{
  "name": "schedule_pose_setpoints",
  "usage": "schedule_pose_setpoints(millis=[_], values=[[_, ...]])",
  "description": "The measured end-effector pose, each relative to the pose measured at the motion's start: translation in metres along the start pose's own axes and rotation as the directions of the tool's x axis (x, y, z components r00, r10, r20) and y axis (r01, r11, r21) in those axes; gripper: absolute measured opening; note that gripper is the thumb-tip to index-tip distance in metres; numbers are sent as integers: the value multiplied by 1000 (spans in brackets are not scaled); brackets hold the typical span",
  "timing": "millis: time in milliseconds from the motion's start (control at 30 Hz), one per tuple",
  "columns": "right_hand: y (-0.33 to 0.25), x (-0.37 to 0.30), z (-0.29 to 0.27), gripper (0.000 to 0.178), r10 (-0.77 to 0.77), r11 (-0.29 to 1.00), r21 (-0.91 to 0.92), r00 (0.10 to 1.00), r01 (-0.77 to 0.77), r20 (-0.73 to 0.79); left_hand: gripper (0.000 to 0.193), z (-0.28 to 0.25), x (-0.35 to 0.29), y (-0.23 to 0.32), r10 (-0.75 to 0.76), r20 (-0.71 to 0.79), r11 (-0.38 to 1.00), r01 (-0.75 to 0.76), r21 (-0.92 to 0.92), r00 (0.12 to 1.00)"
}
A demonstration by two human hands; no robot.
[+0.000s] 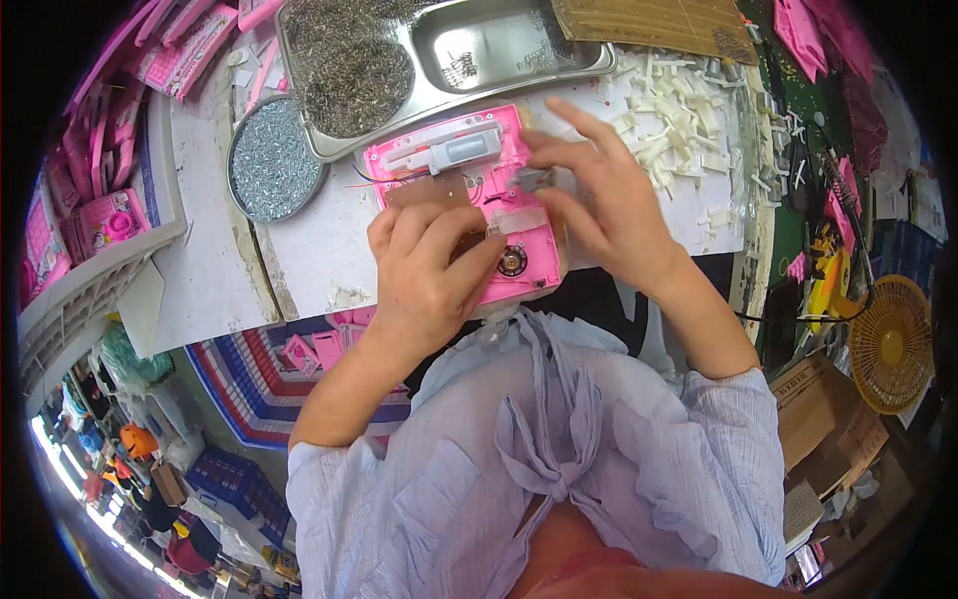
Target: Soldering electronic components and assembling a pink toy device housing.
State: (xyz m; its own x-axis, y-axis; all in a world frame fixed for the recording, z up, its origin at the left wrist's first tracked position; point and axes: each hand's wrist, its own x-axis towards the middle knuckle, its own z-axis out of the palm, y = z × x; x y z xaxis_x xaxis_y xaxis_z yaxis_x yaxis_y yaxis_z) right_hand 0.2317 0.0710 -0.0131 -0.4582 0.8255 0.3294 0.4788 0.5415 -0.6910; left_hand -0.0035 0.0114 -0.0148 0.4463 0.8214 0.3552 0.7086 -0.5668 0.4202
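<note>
The white table [309, 262] is the largest thing before me. Under its left front edge there is a basket [235, 384] with red, white and blue bands, and on my left side stands a grey crate [105, 272], with pink cases [95, 205] in it. At the far side of the table lies the metal tray [449, 92], one compartment heaped with small dark metal parts [359, 85]; a piece of cardboard [659, 25] covers its right end partly.

The pink housing [542, 262] lies open, inside facing up, close to my edge of the table, between the tray and my body. My right hand [611, 200] is over its right side: thumb and bent finger are closed together on a small grey piece [532, 179], which is a little blurred. My left hand [424, 258] lies over the housing's left side, fingers curled, the thumb next to a clear plastic piece [512, 222]; whether it pinches something I cannot tell.

Left of the tray, touching or nearly so, is a round dish [232, 180] of silver screws [271, 160]. White plastic pieces [671, 130] are scattered at the right. Smallest are a round dark part [512, 262] and thin wires [384, 181] in the housing.
</note>
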Motion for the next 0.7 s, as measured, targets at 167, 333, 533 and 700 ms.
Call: schedule_pose_setpoints(millis=[167,333,533,700], values=[[7,6,14,29,2,997,-82,999,2,50,26,-14,4,-4,-127,-121,949,85,-305,984],[8,10,16,26,33,989,-148,996,-21,77,20,-13,3,-36,-259,-279,948,299,108,925],[2,17,9,25,31,978,-209,991,-4,129,15,-5,-18,-23,-241,-207,961,263,84,948],[-9,30,-3,22,-66,965,-247,994,85,84,18,-4,-21,-23,-213,-246,966,241,91,945]])
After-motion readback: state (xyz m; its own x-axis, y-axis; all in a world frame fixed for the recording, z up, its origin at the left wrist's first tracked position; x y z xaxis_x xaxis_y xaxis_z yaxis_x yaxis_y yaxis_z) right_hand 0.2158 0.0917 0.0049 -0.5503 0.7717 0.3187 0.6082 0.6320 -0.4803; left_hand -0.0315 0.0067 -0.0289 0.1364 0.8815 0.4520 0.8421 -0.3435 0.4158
